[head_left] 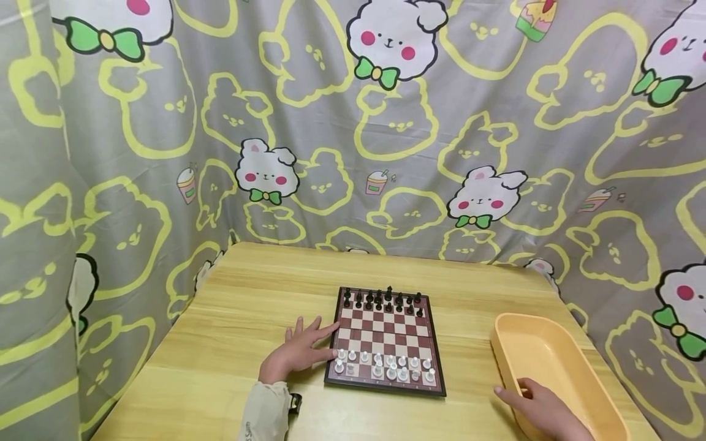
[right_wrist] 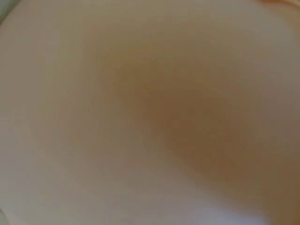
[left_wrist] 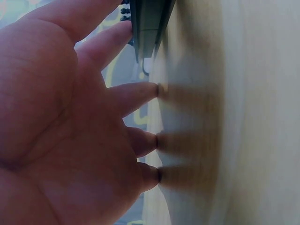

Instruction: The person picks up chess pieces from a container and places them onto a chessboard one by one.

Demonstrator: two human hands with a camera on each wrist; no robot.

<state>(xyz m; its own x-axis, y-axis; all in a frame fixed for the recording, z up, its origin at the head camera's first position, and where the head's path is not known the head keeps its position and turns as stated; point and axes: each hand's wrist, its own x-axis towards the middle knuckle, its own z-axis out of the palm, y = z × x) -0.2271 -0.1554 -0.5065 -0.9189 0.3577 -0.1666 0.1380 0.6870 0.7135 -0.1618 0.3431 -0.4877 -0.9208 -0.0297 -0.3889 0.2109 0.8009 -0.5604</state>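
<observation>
A chessboard (head_left: 386, 335) lies on the table, its near side slightly turned. Black chess pieces (head_left: 388, 307) stand in two rows at the far end and white chess pieces (head_left: 391, 371) fill most of two rows at the near end. My left hand (head_left: 298, 353) is spread at the board's left edge, thumb and index finger touching it; in the left wrist view the other fingertips (left_wrist: 151, 90) rest on the table. On the right, my right hand (head_left: 537, 405) holds the left rim of a yellow plastic tray (head_left: 557, 349), thumb outside and fingers curled over the rim.
The wooden table (head_left: 265, 282) extends around the board. A grey patterned curtain (head_left: 331, 122) hangs behind it and at both sides. The tray stands near the table's right edge. A blurred close surface fills the right wrist view.
</observation>
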